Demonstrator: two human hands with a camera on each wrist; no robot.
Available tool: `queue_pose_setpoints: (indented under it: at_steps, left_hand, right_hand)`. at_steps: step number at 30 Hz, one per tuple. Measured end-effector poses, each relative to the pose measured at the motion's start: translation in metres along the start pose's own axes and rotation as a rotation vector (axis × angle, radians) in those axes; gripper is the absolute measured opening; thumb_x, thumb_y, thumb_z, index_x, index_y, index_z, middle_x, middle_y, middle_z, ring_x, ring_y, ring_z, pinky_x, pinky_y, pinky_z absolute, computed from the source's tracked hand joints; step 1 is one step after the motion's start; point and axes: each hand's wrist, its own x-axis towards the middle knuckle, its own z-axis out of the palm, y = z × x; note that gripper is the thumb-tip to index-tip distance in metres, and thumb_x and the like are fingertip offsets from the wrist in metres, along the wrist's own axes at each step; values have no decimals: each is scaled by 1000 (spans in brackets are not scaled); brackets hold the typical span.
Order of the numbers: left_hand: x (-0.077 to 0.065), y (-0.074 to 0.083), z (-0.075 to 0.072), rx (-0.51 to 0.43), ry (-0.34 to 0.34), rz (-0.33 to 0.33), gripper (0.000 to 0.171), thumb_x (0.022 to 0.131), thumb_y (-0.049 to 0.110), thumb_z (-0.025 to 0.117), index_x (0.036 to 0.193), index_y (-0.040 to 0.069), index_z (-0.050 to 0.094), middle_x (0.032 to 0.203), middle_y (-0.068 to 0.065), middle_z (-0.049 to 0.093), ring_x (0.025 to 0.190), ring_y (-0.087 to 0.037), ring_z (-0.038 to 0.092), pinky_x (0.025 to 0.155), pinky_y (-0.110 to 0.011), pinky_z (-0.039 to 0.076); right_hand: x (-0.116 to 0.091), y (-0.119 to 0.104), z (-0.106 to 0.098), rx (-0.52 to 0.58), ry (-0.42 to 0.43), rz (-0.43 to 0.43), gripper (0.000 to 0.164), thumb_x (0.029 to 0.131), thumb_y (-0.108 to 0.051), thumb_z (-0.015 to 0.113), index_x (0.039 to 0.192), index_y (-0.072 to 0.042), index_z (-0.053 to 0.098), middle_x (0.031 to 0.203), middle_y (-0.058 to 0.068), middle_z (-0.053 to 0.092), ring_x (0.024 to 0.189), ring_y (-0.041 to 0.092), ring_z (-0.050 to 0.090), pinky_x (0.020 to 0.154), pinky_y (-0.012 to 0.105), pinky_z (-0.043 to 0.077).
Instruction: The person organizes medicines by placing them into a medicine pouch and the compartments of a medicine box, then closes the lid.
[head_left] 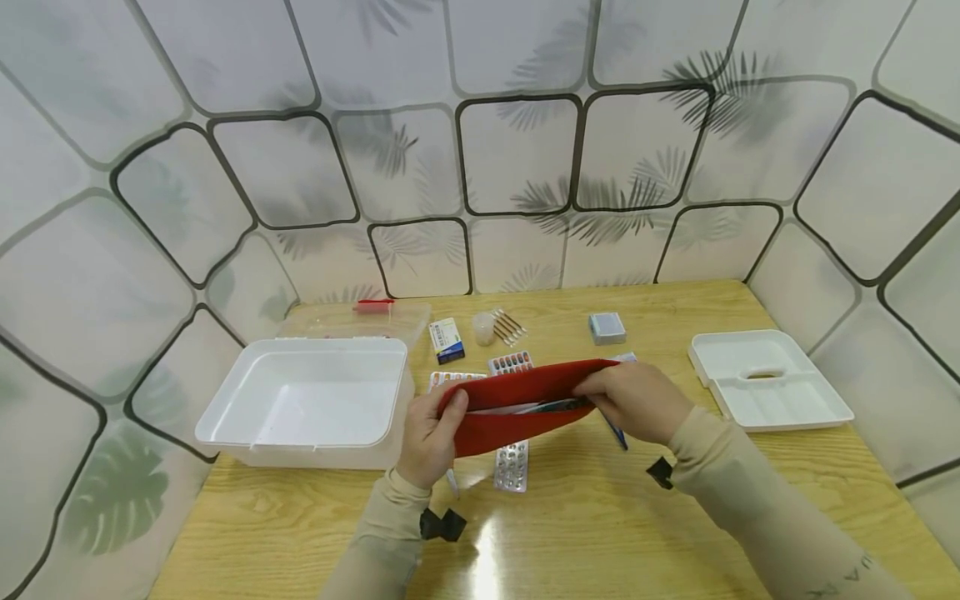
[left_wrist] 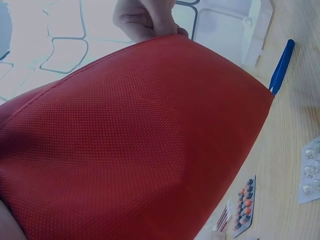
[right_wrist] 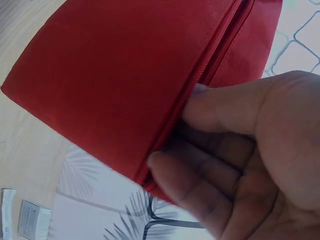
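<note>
A red fabric pouch with a zip is held up over the table by both hands. At its left end, my left hand grips the edge, thumb on the near side. My right hand pinches the other end; in the right wrist view its thumb and fingers are at the zip edge. The pouch's mouth gapes towards me in the head view, with some whitish and dark contents inside. The pouch's broad side fills most of the left wrist view. Below it, a silver blister pack is on the table.
Left is a white box with a clear lid behind it. On the right lies a white tray. Farther back are a medicine box, a small cup, cotton swabs, capsule blister packs and a small pale box.
</note>
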Motion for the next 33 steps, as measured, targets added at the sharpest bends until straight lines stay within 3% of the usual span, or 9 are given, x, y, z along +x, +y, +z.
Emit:
queue_pose_setpoints:
  at_steps: [4, 8, 10, 12, 15, 19, 24, 33]
  left_hand:
    - [-1, 2, -4, 16, 62, -63, 20, 94, -5, 50, 103, -4, 67, 89, -17, 71, 78, -16, 67, 67, -26, 54]
    - [2, 4, -10, -10, 159, -141, 20, 96, -3, 48, 101, -7, 67, 89, -20, 69, 76, -15, 65, 67, -25, 54]
    - [5, 7, -13, -22, 217, -168, 21, 98, 0, 47, 98, -9, 66, 88, -21, 68, 76, -14, 64, 67, -25, 53]
    - [8, 8, -16, -35, 270, -177, 22, 99, 2, 46, 97, -11, 64, 89, -20, 67, 78, -14, 64, 69, -25, 53]
    - [14, 11, -19, -43, 342, -180, 26, 100, 8, 46, 98, -11, 63, 91, -15, 68, 80, -16, 65, 71, -26, 53]
    - [20, 13, -23, -64, 423, -175, 29, 101, 12, 46, 101, -12, 63, 93, -8, 69, 82, -18, 65, 73, -27, 53]
    - [23, 12, -25, -82, 479, -173, 29, 101, 13, 47, 104, -11, 64, 94, -6, 70, 83, -18, 65, 75, -28, 52]
    - [25, 8, -27, -70, 593, -192, 29, 100, 16, 48, 104, -7, 66, 95, -7, 70, 82, -20, 65, 75, -29, 52]
  right_hand:
    - [0, 9, 2, 95, 117, -18, 18, 82, -1, 72, 96, -13, 75, 94, -2, 72, 82, 14, 67, 69, 33, 55]
    - [2, 21, 0, 253, 341, -11, 21, 80, 4, 72, 96, -9, 74, 92, 0, 72, 76, 10, 66, 63, 24, 54]
    - [4, 29, -2, 325, 425, 49, 18, 82, 3, 71, 96, -8, 74, 91, 1, 72, 75, 8, 65, 63, 20, 53]
    - [7, 37, -2, 393, 452, 153, 14, 87, -2, 69, 98, -8, 73, 92, 3, 72, 77, 9, 66, 64, 18, 52]
    - [12, 53, 2, 418, 391, 343, 15, 93, -16, 65, 105, -9, 71, 95, 4, 71, 82, 12, 65, 66, 22, 52]
    - [20, 73, 10, 416, 271, 507, 26, 97, -24, 59, 115, -7, 66, 103, 10, 69, 89, 22, 63, 74, 36, 52]
    - [35, 88, 21, 459, 185, 594, 34, 97, -24, 57, 123, -1, 61, 111, 17, 65, 97, 30, 61, 82, 45, 51]
    - [69, 101, 46, 494, 53, 721, 44, 97, -27, 54, 130, 2, 55, 120, 20, 60, 110, 33, 57, 92, 45, 48]
